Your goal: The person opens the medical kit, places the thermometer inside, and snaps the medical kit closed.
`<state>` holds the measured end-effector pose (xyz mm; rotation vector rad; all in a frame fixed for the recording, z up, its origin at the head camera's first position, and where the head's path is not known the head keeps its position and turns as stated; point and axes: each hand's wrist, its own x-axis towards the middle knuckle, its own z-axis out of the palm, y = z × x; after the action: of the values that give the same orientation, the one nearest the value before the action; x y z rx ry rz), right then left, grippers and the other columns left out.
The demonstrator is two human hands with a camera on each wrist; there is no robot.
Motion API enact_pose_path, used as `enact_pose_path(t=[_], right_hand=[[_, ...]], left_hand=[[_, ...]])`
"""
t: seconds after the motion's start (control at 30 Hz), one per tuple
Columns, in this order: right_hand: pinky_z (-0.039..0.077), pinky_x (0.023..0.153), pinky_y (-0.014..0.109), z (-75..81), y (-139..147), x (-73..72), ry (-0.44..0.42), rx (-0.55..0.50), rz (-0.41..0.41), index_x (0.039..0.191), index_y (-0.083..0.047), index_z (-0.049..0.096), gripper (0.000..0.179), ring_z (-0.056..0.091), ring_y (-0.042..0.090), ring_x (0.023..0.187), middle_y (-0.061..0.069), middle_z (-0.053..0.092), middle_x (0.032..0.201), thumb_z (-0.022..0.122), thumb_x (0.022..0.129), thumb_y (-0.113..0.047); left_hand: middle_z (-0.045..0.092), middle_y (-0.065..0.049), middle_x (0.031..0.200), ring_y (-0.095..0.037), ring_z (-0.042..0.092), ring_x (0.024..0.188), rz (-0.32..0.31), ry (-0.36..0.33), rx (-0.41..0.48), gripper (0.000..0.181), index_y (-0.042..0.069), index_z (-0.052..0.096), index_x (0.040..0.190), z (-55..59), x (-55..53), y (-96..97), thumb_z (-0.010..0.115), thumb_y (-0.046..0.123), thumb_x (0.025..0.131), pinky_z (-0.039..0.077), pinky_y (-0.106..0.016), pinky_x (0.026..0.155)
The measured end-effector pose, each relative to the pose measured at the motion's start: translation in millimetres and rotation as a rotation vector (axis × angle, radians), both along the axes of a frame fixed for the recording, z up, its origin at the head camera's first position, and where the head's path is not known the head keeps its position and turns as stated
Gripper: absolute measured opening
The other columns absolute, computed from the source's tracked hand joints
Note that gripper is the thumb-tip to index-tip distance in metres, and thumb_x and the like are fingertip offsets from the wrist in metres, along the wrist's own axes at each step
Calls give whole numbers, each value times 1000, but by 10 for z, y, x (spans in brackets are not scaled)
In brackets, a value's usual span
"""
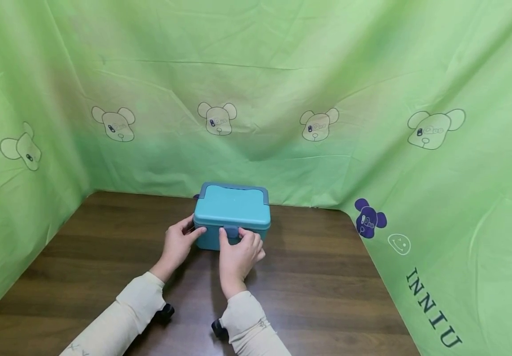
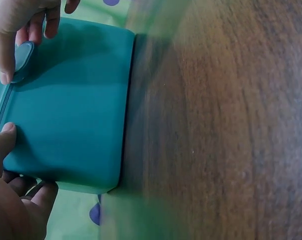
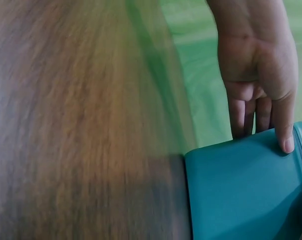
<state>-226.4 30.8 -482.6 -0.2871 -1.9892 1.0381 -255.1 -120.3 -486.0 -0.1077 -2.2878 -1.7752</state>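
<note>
A teal lidded box point(image 1: 232, 205) with a blue-grey carrying handle point(image 1: 234, 186) folded around its top stands on the table, lid down. My left hand point(image 1: 178, 246) grips its left side, thumb on the front wall under the lid's edge and fingers around the corner, as the left wrist view also shows. At the front centre, my right hand point(image 1: 239, 255) pinches the blue-grey latch point(image 1: 231, 231) between thumb and fingers. Part of that latch point(image 2: 23, 60) is seen from below in the left wrist view. The box's back is hidden.
The brown wood-grain table point(image 1: 318, 277) reaches back to a green curtain point(image 1: 256, 163) printed with bear faces, which hangs on the left, behind and on the right. The box stands near the table's back edge. Both forearms wear pale sleeves with black wrist straps point(image 1: 164, 313).
</note>
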Motion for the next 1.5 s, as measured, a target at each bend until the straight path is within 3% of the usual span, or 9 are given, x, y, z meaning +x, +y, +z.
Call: enact_pose_path(t=[0.3,0.53,0.93,1.2,1.5], right_hand=[[33,95,52,-72,13,-4,12,37,-13,99,-10,65,48,58,29,98,8,64,95,90,77,-45],[34,96,51,-90,-31,-24,-14,0,-27,102,-11,65,48,58,29,100,8,65,97,89,78,-45],[33,100,51,-145,-77,-38,-10,-22,-32,107,-9,65,49,58,30,104,10,64,102,87,81,-45],[32,100,53,-115,-32,-50,-3,-16,-35,111,-9,66,48,56,31,108,10,64,106,86,83,-42],[30,103,53,-68,22,-33,-68,18,-9,111,-10,64,48,54,30,110,9,63,106,84,84,-45]], left_hand=[[63,-14,142,-28,61,130,-6,-9,-16,65,9,58,146,13,5,-22,79,37,91,53,-44,104],[61,-14,144,-29,60,132,-7,-23,-25,68,8,56,148,26,-1,-33,79,38,91,52,-45,105],[61,-13,143,-28,60,131,0,11,2,67,10,56,147,-15,13,-6,78,39,90,52,-46,104],[63,-12,140,-26,61,130,-2,10,-15,65,11,58,145,-5,26,5,79,39,90,53,-46,103],[65,-13,139,-27,63,128,7,19,-19,63,10,60,144,-19,19,-8,78,40,91,54,-47,102]])
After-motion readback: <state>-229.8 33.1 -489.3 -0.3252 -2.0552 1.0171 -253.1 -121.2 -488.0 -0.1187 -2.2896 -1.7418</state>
